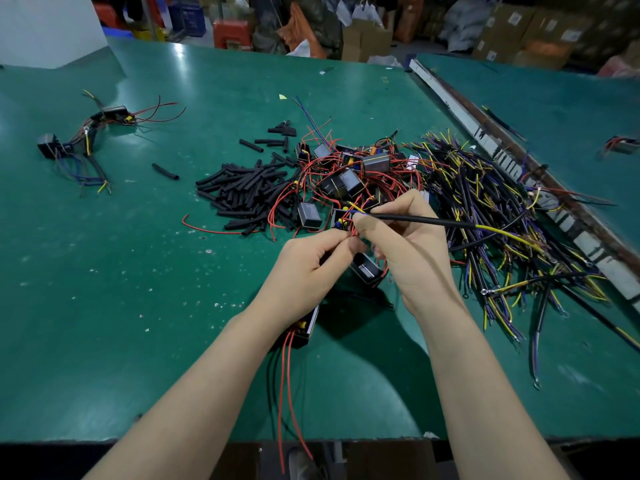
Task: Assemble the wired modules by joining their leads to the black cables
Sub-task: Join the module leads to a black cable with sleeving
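Right hand (412, 244) fingertips pinching black cable (426, 220) end.

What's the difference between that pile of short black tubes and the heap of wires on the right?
The black tubes are short, plain and all black; the cable heap is long black cables with yellow and blue leads sticking out. The tubes have bare ends, while some cables end in metal ring terminals. The tubes lie left of the modules, the cables right. Both lie loose on the green table.
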